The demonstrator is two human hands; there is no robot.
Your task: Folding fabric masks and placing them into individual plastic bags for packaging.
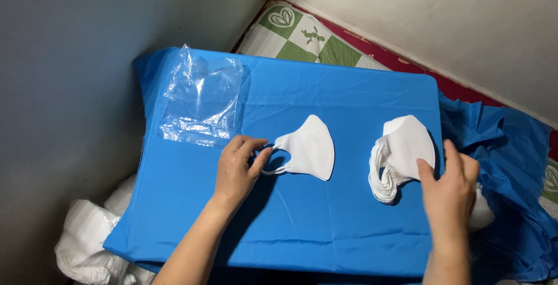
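White masks on a blue-covered table, seen from the head camera.
Left hand (237, 169) pinches the ear loop of 1 white mask (308, 148) lying flat; right hand (450, 183) rests open, fingertips on the mask stack (401, 154), probably steadying it. Blue cloth (302, 227) covers the table; a clear plastic bag (200, 99) lies near the grey wall (64, 87).

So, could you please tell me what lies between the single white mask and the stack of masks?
Nothing: the head view shows only bare blue cloth between the single mask and the stack.
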